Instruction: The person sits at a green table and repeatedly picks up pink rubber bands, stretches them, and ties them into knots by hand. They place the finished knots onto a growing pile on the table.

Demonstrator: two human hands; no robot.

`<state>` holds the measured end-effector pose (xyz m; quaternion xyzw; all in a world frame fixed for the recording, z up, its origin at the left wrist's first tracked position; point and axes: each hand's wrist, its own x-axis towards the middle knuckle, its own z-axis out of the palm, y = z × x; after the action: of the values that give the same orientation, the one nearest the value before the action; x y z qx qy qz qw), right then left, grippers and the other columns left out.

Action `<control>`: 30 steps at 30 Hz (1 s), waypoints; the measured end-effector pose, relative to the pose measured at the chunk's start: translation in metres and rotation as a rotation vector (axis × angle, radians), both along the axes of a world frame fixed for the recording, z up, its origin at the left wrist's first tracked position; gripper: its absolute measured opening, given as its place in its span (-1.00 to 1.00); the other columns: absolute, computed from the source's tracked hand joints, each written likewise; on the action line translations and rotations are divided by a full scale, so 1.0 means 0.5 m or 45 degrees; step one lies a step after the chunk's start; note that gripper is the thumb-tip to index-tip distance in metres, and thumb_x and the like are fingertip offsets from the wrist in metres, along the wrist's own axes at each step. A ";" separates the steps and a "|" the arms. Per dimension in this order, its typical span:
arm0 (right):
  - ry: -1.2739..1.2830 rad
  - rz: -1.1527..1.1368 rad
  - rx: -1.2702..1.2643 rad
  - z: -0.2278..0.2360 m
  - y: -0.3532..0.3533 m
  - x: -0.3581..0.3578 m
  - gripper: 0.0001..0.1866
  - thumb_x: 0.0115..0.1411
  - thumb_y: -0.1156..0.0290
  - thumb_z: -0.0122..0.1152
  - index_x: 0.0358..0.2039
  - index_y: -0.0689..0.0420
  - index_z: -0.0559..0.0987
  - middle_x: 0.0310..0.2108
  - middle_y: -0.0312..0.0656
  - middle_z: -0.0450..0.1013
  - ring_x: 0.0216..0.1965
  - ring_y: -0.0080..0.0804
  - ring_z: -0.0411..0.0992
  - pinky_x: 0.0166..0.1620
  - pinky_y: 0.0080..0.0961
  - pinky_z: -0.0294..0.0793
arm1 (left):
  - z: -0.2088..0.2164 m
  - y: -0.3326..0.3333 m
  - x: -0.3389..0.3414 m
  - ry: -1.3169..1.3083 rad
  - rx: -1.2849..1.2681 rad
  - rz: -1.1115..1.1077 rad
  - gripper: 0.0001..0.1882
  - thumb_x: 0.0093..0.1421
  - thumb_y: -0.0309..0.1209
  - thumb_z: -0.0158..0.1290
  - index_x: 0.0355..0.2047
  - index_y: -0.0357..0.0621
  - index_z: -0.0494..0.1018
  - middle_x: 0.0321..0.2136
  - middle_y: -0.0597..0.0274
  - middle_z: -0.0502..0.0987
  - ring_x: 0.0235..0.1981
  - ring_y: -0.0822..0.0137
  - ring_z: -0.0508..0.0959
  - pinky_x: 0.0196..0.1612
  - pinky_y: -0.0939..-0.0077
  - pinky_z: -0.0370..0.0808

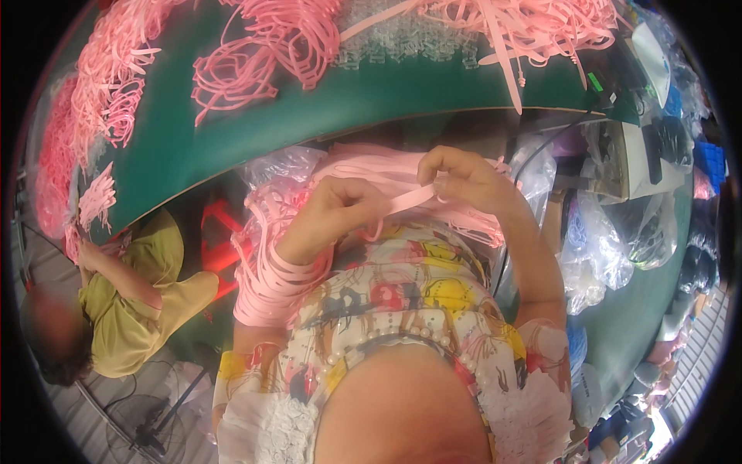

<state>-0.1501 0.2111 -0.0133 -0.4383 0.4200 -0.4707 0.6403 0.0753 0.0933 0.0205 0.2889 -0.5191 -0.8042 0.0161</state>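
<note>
A flat pale-pink strap [413, 199] stretches between my two hands, above my lap. My left hand [344, 207] pinches one end of it with the fingers curled in. At the other end my right hand [464, 182] grips the strap between thumb and bent fingers. Many looped pink straps [263, 282] hang around my left forearm. Behind and below the hands lies a thick bundle of similar straps [363, 164], partly hidden by them. The strap's exact ends are covered by my fingers.
Ahead is a green table [309, 114] bearing heaps of pink straps [282, 42] and a pile of small clear pieces [410, 42]. A co-worker in an olive top [124, 298] sits at the left. Clear plastic bags [595, 240] lie at the right, and a fan [143, 429] stands lower left.
</note>
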 end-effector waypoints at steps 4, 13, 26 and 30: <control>0.077 0.038 -0.014 0.014 -0.006 -0.007 -0.82 0.23 0.43 0.01 -0.17 0.19 0.42 -0.26 -0.35 0.32 -0.22 -0.65 0.26 -0.13 -0.64 0.28 | 0.004 0.003 0.001 -0.043 -0.029 0.039 -0.86 0.14 -0.48 0.10 -0.53 -0.28 0.51 -0.65 0.30 0.49 -0.60 0.54 0.44 -0.52 0.69 0.35; 0.208 0.056 -0.083 0.033 -0.013 -0.005 -0.83 0.24 0.41 0.00 -0.19 0.20 0.42 -0.28 -0.34 0.34 -0.21 -0.62 0.28 -0.14 -0.61 0.31 | 0.004 0.013 0.004 -0.114 -0.032 0.109 -0.81 0.12 -0.49 0.14 -0.61 -0.25 0.45 -0.67 0.30 0.48 -0.63 0.55 0.43 -0.53 0.68 0.34; 0.641 -0.083 -0.328 0.019 -0.012 0.016 -0.85 0.00 0.49 0.25 -0.37 0.20 0.52 -0.41 -0.23 0.47 -0.33 -0.40 0.41 -0.18 -0.47 0.37 | 0.014 0.027 0.005 -0.075 0.024 0.114 -0.86 0.11 -0.51 0.10 -0.57 -0.27 0.46 -0.60 0.22 0.51 -0.56 0.49 0.46 -0.45 0.65 0.36; 0.592 -0.109 -0.286 0.014 -0.012 0.015 -0.86 0.00 0.50 0.25 -0.38 0.18 0.53 -0.40 -0.23 0.47 -0.32 -0.36 0.42 -0.17 -0.46 0.36 | -0.010 0.028 0.013 0.017 0.073 0.117 -0.92 0.09 -0.54 0.07 -0.53 -0.28 0.49 -0.59 0.25 0.51 -0.56 0.53 0.45 -0.48 0.67 0.36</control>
<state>-0.1425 0.2050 -0.0065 -0.5848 0.5190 -0.4277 0.4535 0.0818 0.1074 0.0156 0.3075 -0.4818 -0.8192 0.0481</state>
